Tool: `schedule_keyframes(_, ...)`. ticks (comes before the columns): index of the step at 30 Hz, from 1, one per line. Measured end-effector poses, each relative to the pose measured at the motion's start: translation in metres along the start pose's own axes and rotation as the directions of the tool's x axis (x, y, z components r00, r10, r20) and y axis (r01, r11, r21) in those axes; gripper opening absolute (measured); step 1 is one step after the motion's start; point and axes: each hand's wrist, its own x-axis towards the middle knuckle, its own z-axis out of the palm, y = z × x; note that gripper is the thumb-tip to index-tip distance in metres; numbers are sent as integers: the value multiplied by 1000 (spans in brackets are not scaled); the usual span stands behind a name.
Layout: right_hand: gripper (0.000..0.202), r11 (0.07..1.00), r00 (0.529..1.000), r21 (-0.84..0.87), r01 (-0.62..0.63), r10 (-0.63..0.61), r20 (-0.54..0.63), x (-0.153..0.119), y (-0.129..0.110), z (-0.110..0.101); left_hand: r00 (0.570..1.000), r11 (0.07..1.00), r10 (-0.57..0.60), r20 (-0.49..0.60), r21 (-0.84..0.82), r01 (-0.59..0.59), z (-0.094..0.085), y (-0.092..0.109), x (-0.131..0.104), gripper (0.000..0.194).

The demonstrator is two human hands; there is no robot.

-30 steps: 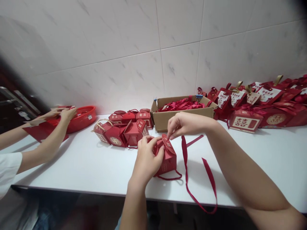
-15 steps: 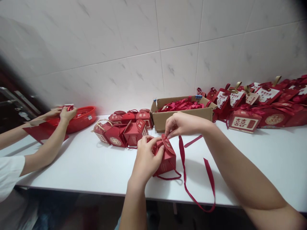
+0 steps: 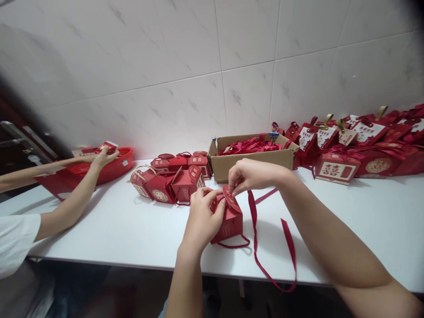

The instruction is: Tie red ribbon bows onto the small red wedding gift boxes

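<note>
A small red gift box (image 3: 231,221) with a twisted red cord stands near the front of the white table. My left hand (image 3: 206,214) is wrapped round its left side and top, thumb on the lid. The fingers of my right hand (image 3: 243,176) are pinched together at the rounded top flap (image 3: 232,199), on what looks like the ribbon, though the fingertips partly hide it. A long dark red ribbon (image 3: 254,229) trails from beside my right hand over the table's front edge and curls back up.
Behind is a cardboard box (image 3: 251,162) of red ribbons. Several red boxes (image 3: 160,187) stand left of it, and many more (image 3: 377,165) line the right. At the far left a person's hands reach over a red basin (image 3: 121,167) beside the white table (image 3: 132,238).
My right hand has shifted slightly down at the flap, while my left hand stays in place. The other person's nearer hand has moved right, lifting a small red packet above the basin.
</note>
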Motion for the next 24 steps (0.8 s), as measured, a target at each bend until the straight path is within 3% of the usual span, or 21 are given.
schedule_keyframes(24,9,998,997,14,69,-68,-24,8,-1,7,1000,999,18,14,-31,-17,4,-5,1,22)
